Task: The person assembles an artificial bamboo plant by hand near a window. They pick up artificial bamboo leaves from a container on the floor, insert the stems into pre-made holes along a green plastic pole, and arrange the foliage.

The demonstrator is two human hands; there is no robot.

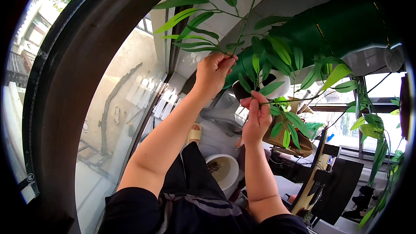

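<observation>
Both of my arms reach up and forward to a green leafy vine (246, 25) with long narrow leaves, dark and light green. My left hand (212, 74) is closed in a pinch on its thin stem, below a spread of leaves. Lower and to the right, my right hand (256, 116) pinches another part of the vine stem between thumb and fingers. From there the stem runs right to a hanging bunch of leaves (377, 147). Behind the leaves lies a thick dark green tube (338, 26) with segment lines, like bamboo.
A large window with a dark frame (56, 91) curves along my left. By my feet, in a pale yellow slipper (195, 133), stands a white bucket (234, 171) with dark bits inside. A black-and-white rounded object (279, 84) sits behind my right hand; a dark monitor-like panel (340, 186) stands at right.
</observation>
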